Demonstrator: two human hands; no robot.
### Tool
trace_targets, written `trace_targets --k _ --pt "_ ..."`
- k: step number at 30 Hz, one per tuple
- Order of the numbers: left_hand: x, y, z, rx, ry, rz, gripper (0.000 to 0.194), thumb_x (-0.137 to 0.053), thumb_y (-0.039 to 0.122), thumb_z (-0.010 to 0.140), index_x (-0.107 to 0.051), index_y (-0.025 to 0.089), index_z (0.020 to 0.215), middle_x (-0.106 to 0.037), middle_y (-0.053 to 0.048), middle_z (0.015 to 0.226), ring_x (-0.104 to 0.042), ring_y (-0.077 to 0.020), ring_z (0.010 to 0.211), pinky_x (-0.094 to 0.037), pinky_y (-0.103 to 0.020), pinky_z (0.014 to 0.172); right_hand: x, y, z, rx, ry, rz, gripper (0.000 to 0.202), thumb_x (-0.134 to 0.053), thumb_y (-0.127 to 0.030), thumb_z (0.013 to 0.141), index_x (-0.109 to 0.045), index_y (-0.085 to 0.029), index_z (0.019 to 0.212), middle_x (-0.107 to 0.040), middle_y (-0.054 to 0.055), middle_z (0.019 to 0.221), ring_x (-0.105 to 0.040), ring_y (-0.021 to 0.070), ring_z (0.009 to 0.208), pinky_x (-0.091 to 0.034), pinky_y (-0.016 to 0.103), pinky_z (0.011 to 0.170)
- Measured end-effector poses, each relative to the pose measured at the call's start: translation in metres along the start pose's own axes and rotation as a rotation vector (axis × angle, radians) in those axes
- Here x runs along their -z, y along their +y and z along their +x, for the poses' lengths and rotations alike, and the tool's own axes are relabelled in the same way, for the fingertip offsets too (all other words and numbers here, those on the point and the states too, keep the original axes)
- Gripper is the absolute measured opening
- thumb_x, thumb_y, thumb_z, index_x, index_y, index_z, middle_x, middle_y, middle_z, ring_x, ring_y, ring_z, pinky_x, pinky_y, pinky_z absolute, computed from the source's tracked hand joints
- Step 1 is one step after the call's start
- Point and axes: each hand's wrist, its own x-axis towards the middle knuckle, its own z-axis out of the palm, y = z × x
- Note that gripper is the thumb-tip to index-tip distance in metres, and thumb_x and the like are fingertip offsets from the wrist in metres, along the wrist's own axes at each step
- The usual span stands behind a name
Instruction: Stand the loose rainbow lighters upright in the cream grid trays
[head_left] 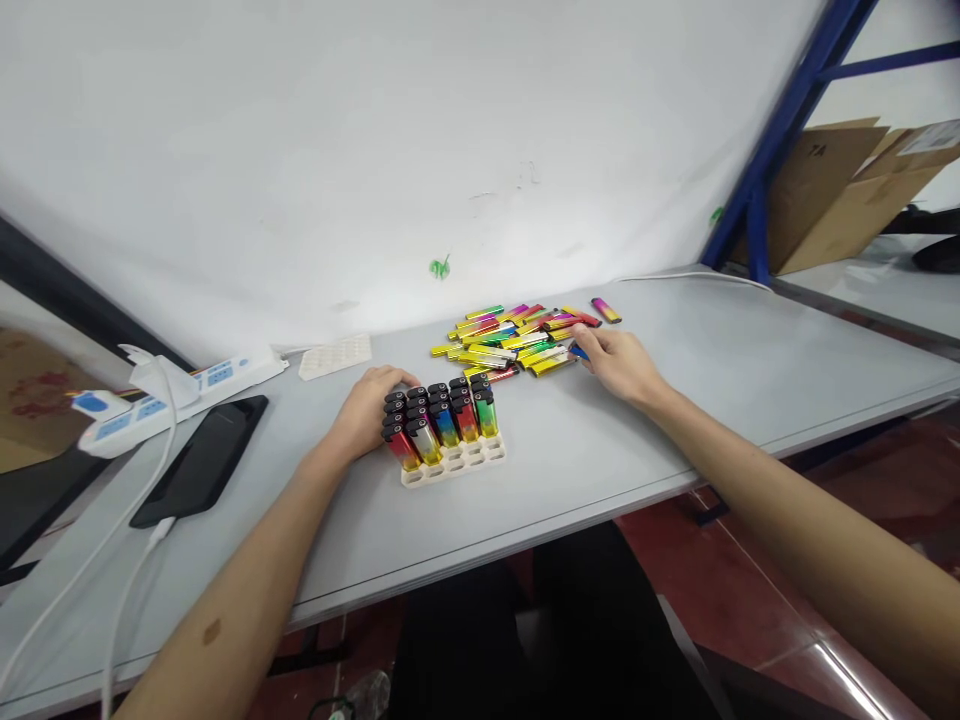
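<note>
Lighters with black tops, in several colours, stand upright in rows in a white tray with holes [454,463]; its front row of holes is bare. My left hand [373,408] curls around the tray's left and back side, its fingertips partly hidden behind the lighters. At the right end of a loose pile of lighters [487,355], my right hand [616,362] has thumb and fingers closed on a lighter [578,352] with a blue end; most of it is hidden. The pile's lighters lie flat, mostly yellow with red, green, pink or silver.
One lighter [606,310] lies apart at the back right. A second white holed tray [335,357] lies by the wall. To the left are a power strip [217,375] and a black phone [201,460] on a white cable. Cardboard boxes [847,190] stand beyond a blue frame [787,130].
</note>
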Motion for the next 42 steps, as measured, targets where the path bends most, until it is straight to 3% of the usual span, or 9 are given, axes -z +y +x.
trace_targets --k 4,13,21,28,34,38,42 --pt "0.0002 0.0000 -0.0004 -0.010 -0.001 -0.004 0.031 -0.053 0.025 0.071 -0.065 0.019 0.099 -0.066 -0.009 0.105 -0.056 -0.0271 0.103 -0.046 -0.038 0.088 0.0021 -0.0042 -0.0020 -0.065 -0.013 -0.047 0.067 -0.035 -0.069 0.093 -0.053 -0.021 0.050 -0.045 0.001 0.046 -0.045 0.0169 0.049 -0.034 0.034 0.058" --pt "0.0005 0.0006 0.0003 0.003 -0.008 0.008 0.031 -0.052 0.024 0.072 -0.066 0.020 0.099 -0.066 -0.008 0.105 -0.056 -0.0271 0.104 -0.046 -0.037 0.088 0.0016 -0.0042 -0.0003 -0.094 -0.014 -0.002 0.044 -0.042 -0.038 0.090 -0.054 -0.019 0.052 -0.046 -0.001 0.048 -0.044 0.0143 0.048 -0.032 0.032 0.056" --pt "0.0004 0.0012 -0.0007 -0.003 0.001 -0.009 0.030 -0.052 0.024 0.072 -0.065 0.020 0.098 -0.067 -0.008 0.105 -0.056 -0.0266 0.104 -0.046 -0.037 0.088 0.0027 -0.0082 -0.0027 -0.092 0.002 -0.031 0.061 -0.038 -0.060 0.093 -0.050 -0.020 0.049 -0.043 0.000 0.045 -0.045 0.0153 0.049 -0.033 0.033 0.058" --pt "-0.0012 -0.0012 0.0005 -0.004 0.000 0.003 0.030 -0.051 0.025 0.072 -0.065 0.020 0.098 -0.067 -0.008 0.106 -0.057 -0.0268 0.104 -0.046 -0.037 0.088 0.0028 -0.0083 -0.0019 -0.128 -0.034 -0.016 0.047 -0.039 -0.041 0.091 -0.048 -0.020 0.049 -0.042 -0.001 0.046 -0.041 0.0136 0.048 -0.030 0.031 0.056" --pt "0.0012 0.0026 -0.0007 -0.007 0.001 0.007 0.031 -0.052 0.026 0.071 -0.066 0.019 0.098 -0.067 -0.009 0.105 -0.057 -0.0273 0.102 -0.047 -0.038 0.088 0.0019 -0.0066 -0.0028 -0.111 -0.023 0.005 0.052 -0.038 -0.046 0.093 -0.052 -0.019 0.051 -0.044 0.000 0.048 -0.043 0.0143 0.050 -0.031 0.031 0.058" --pt "0.0015 0.0032 -0.0008 -0.006 0.001 -0.001 0.030 -0.052 0.023 0.072 -0.066 0.020 0.098 -0.067 -0.009 0.106 -0.057 -0.0273 0.103 -0.047 -0.039 0.089 0.0012 -0.0050 -0.0039 -0.066 -0.045 0.027 0.063 -0.032 -0.059 0.096 -0.063 -0.018 0.061 -0.047 0.001 0.052 -0.045 0.0160 0.055 -0.034 0.031 0.060" --pt "0.0010 0.0037 -0.0005 0.009 -0.004 -0.002 0.030 -0.052 0.021 0.072 -0.066 0.020 0.099 -0.067 -0.009 0.107 -0.057 -0.0270 0.104 -0.047 -0.039 0.090 0.0001 -0.0052 -0.0044 0.031 -0.039 0.048 0.058 -0.033 -0.058 0.098 -0.070 -0.017 0.082 -0.054 0.002 0.064 -0.047 0.0165 0.061 -0.036 0.031 0.063"
